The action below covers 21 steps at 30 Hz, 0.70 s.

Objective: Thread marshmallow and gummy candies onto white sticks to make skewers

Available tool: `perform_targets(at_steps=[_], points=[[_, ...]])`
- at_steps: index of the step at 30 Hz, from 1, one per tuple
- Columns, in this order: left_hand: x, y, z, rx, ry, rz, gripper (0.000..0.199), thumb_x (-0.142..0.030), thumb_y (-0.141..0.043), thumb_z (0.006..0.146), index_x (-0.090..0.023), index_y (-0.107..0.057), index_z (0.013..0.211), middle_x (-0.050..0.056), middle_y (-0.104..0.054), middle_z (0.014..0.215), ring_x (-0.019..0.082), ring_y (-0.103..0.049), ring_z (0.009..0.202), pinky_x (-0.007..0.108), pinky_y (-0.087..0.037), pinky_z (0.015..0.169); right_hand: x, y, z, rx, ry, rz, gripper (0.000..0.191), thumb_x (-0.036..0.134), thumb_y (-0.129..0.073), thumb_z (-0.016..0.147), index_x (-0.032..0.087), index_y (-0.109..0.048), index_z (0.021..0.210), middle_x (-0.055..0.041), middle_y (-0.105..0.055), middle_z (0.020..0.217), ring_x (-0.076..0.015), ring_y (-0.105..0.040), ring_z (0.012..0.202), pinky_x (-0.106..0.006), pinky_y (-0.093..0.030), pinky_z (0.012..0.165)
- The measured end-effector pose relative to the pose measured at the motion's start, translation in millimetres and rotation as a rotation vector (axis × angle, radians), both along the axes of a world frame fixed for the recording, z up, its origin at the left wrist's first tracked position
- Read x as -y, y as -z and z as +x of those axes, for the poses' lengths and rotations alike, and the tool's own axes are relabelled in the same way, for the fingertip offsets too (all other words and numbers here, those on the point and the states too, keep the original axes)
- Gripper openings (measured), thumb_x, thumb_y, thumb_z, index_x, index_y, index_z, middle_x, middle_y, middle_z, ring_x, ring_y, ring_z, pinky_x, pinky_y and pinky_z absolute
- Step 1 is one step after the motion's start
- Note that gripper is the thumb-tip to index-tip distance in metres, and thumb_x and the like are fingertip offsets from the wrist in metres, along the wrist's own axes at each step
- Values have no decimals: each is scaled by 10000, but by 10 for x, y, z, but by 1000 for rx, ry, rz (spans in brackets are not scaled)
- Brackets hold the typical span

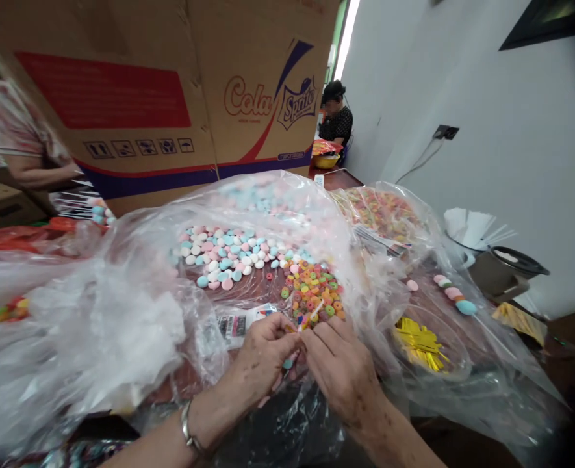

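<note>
My left hand (262, 354) and my right hand (338, 367) meet at the fingertips, both closed in a pinch. A thin white stick (318, 309) pokes up from between them. Below my left fingers a bit of light blue candy (288, 364) shows; whether it sits on the stick is hidden. Just beyond my hands lies a pile of ring-shaped gummies (314, 289) in orange, yellow, green and red. Pink, white and blue button-shaped candies (231, 253) spread behind it on clear plastic. A small printed packet (241, 323) lies by my left hand.
A tall cardboard box (145, 84) stands at the back. To the right are gold twist ties (421, 341) in a clear round dish, a stick of threaded candies (455, 296), a bag of gummy rings (384, 211) and a dark pitcher (499, 276). Two people sit farther off.
</note>
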State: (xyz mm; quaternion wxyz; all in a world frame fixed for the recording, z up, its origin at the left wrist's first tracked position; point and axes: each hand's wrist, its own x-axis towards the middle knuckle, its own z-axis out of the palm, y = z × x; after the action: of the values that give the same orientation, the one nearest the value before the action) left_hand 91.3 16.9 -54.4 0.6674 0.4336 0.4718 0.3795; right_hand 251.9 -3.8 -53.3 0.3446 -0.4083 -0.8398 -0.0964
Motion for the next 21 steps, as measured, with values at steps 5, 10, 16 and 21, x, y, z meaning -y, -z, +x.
perform_targets(at_steps=[5,10,16,21], points=[[-238,-275,-177,-344,572,-21,88,-168,-571,620,-220,-642,628,-38,-605,481,88,-368,266,181,-238,233,-90,-92,116,238,-338,77,320,117,-380,1007,193,-688,969,-76,-731,1028,-216,-582,883,-388,-455,805],[-320,-492,-233,-358,833,-27,117,-140,-574,560,-243,-601,511,-44,-581,459,121,-469,343,196,-320,298,-77,-210,125,336,-472,-61,257,151,-431,1009,213,-679,976,-52,-724,962,-189,-587,820,-338,-477,736],[-230,-433,-185,-597,706,360,174,-107,-558,660,-232,-525,543,-36,-531,462,133,-444,389,235,-301,357,-10,-30,25,297,-227,38,341,58,-324,958,145,-651,913,-111,-648,841,-232,-550,758,-380,-468,730],[-162,-150,7,-938,85,1130,190,-37,-495,829,-195,-598,806,87,-667,730,238,-582,635,358,-466,605,-281,128,-151,-159,168,-71,253,143,-406,946,202,-587,778,-54,-603,685,-197,-543,644,-297,-435,596]])
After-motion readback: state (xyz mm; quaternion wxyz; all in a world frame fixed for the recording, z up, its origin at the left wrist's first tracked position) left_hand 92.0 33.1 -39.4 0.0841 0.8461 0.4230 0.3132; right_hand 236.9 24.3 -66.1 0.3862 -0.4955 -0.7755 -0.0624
